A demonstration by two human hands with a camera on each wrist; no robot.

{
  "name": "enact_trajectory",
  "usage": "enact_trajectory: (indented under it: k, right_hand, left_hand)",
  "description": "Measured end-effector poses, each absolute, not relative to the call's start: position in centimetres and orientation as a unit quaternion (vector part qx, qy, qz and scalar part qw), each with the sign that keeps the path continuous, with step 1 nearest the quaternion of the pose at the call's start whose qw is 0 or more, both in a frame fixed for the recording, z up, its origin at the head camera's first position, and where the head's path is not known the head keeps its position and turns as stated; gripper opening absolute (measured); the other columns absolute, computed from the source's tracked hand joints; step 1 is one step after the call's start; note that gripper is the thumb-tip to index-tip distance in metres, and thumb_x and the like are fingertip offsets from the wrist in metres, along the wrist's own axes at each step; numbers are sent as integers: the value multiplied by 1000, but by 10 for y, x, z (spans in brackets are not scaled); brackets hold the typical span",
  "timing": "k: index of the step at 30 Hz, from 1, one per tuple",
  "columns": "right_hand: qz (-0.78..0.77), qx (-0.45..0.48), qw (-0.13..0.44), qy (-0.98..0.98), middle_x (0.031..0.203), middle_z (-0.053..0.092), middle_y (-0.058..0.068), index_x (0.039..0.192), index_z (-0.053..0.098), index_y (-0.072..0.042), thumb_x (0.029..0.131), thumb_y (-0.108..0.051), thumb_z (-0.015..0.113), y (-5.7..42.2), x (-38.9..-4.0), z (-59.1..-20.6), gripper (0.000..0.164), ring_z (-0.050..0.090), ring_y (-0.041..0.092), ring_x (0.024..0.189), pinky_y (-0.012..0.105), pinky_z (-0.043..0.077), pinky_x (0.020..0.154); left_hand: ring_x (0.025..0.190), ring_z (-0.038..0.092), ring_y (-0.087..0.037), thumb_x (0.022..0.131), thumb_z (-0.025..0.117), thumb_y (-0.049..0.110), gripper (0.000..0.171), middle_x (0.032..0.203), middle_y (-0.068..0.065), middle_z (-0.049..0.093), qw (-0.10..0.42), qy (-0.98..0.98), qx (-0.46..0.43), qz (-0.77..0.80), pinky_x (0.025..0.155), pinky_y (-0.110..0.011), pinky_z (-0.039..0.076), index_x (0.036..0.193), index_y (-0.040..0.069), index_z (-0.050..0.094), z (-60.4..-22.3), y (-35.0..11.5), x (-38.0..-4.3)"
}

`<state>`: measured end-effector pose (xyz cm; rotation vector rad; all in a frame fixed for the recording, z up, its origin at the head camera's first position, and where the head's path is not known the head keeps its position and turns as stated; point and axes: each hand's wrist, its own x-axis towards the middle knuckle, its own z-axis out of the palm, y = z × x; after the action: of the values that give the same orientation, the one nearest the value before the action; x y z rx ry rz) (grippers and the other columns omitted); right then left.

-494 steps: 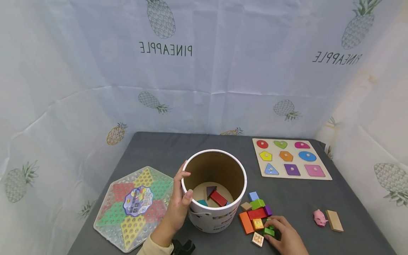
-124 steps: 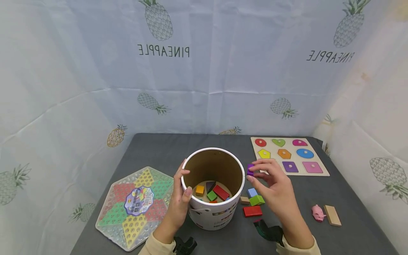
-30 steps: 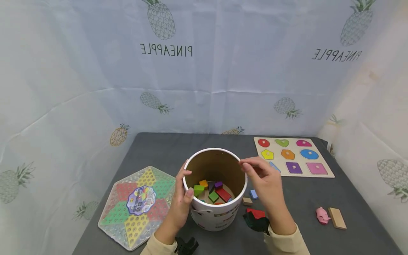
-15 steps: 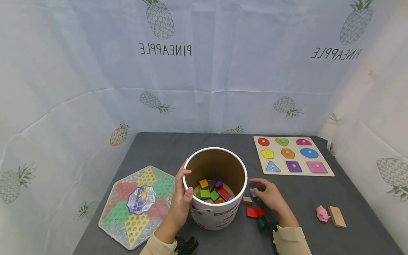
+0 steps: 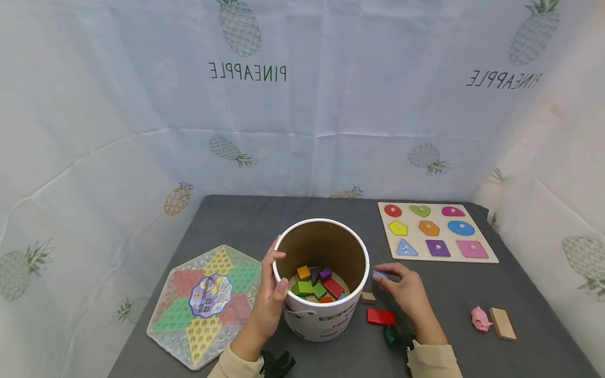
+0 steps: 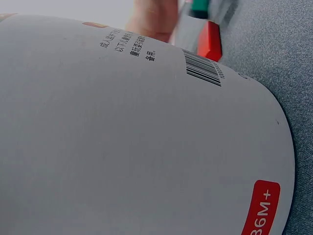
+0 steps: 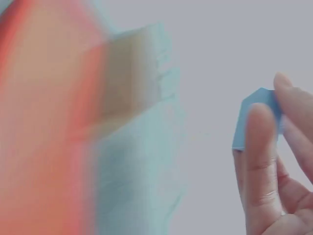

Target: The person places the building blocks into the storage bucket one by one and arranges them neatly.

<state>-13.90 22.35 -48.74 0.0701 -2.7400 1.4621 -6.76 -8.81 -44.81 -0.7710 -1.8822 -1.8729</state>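
My left hand (image 5: 268, 299) grips the left rim of a white bucket (image 5: 326, 320), thumb outside and fingers at the edge. Several coloured blocks lie on the bucket's floor, among them a green block (image 5: 302, 287), a purple block (image 5: 325, 273) and a red block (image 5: 333, 287). Just right of the bucket my right hand (image 5: 404, 291) pinches a blue block (image 7: 257, 117) between thumb and fingers. Below that hand a red block (image 5: 380, 316) lies on the table, and a small wooden block (image 5: 368, 297) sits close to the bucket. The left wrist view is mostly filled by the bucket's printed wall (image 6: 122, 137).
A hexagonal Chinese checkers board (image 5: 170, 315) lies left of the bucket. At the back right is a shape puzzle board (image 5: 411, 210). A pink pig figure (image 5: 480, 319) and a wooden plank (image 5: 503, 323) lie at the right. A pineapple-print curtain (image 5: 312, 105) stands behind the table.
A green block went from the right hand into the bucket. The right hand then came down to the blue block beside the bucket and now has it pinched. The left hand stays on the rim.
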Motion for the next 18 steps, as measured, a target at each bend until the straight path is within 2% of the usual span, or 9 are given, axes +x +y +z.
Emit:
enact_trajectory:
  k: [4,8,10,12,18]
  right_hand:
    - [524,92,115,-839,106,61,4,106,70,-12,83,-14,73,215,-131,-437,23,66,15,74,24,53,69]
    - [559,183,188,-786,106,61,6,104,70,-6,82,-2,72,197,-121,-385,23,63,13,89,23,53,71]
    - [563,232,192,-770,106,61,7,102,70,-4,80,3,72,184,-115,-364,23,60,14,96,24,53,72]
    - [552,275,181,-766,106,61,4,99,71,-8,78,3,74,170,-111,-350,24,59,14,97,26,52,76]
    - [447,360,159,-804,103,61,-12,94,71,-23,77,-18,78,131,-108,-346,19,58,8,96,27,50,81]
  left_hand:
    - [138,11,-45,101,38,28,43,158,-7,2,188,-670,-270,-665,106,-37,31,136,7,25,-447,-88,-67]
    - [137,13,-46,101,38,29,44,158,-7,2,191,-673,-268,-662,105,-38,32,136,7,25,-447,-89,-66]
    - [137,13,-46,101,38,29,44,158,-7,2,191,-674,-268,-662,105,-38,32,136,7,25,-447,-89,-66]
    - [137,14,-45,101,38,29,44,158,-7,2,190,-671,-268,-664,104,-38,33,136,6,25,-448,-89,-66]
    - [138,13,-44,101,37,25,45,158,-7,-2,168,-648,-281,-688,102,-39,36,135,-1,21,-449,-88,-67]
